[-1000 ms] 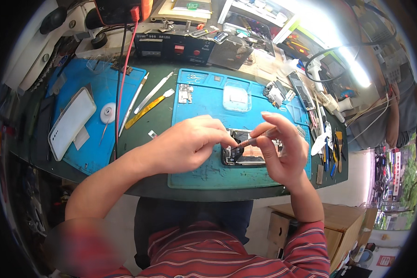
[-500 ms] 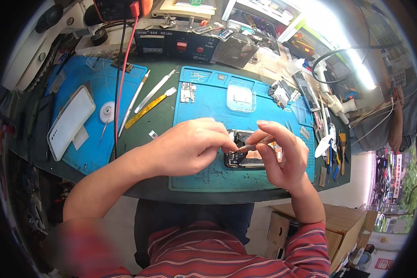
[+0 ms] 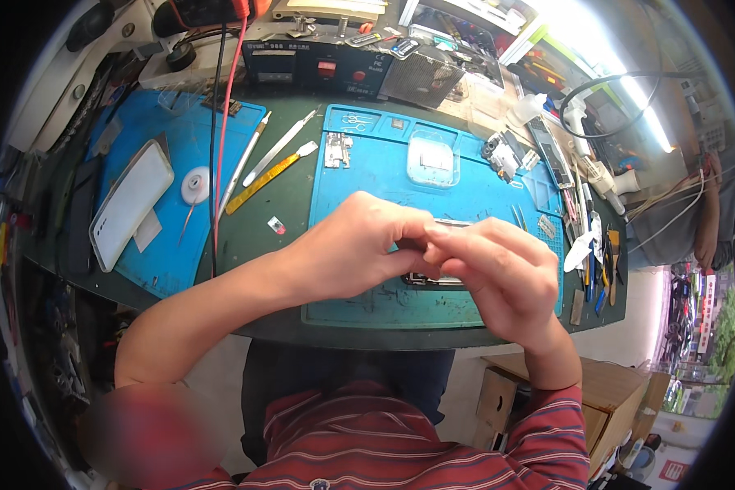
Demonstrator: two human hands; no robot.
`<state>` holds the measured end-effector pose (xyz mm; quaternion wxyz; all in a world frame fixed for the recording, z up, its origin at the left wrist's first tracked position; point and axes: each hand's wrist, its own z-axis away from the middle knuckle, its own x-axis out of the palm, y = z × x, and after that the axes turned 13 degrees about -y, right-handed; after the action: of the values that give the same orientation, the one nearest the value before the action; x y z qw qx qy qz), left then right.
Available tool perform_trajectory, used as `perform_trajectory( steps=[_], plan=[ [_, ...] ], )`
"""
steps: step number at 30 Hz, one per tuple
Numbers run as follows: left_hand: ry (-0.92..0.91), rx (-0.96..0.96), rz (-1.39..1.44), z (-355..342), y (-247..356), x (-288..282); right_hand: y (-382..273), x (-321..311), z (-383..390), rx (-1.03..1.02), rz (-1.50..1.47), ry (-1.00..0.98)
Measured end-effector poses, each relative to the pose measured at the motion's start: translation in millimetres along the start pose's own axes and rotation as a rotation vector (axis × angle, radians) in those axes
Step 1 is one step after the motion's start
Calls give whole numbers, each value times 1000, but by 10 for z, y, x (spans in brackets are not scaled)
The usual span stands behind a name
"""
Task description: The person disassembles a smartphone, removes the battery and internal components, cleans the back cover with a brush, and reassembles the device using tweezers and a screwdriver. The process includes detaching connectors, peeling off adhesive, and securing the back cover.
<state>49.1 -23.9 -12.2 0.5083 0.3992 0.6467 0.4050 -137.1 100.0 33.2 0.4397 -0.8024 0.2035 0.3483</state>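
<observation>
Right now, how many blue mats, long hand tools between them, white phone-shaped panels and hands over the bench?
Blue mats: 2, left and middle
Long tools: 3
White panel: 1
Hands: 2, left hand, right hand
Total: 8

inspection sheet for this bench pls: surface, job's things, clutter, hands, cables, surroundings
Surface: blue mat on a green bench.
Job's things: opened phone, mostly hidden under the hands.
Clutter: white phone case, yellow pry tool, tweezers, clear box.
Hands: left hand and right hand meet fingertip to fingertip over the phone; grip unclear.
Cables: red lead, black lead.
Surroundings: cardboard box below right.
</observation>
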Motion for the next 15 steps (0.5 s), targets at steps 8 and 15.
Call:
perform_trajectory(
  steps=[8, 15],
  plan=[
    [86, 77, -9, -49, -71, 91, -24, 4, -5, 59, 175, 65],
    [56, 82, -119, -57, -141, 48, -45, 34, 41, 78, 30, 41]
  ],
)
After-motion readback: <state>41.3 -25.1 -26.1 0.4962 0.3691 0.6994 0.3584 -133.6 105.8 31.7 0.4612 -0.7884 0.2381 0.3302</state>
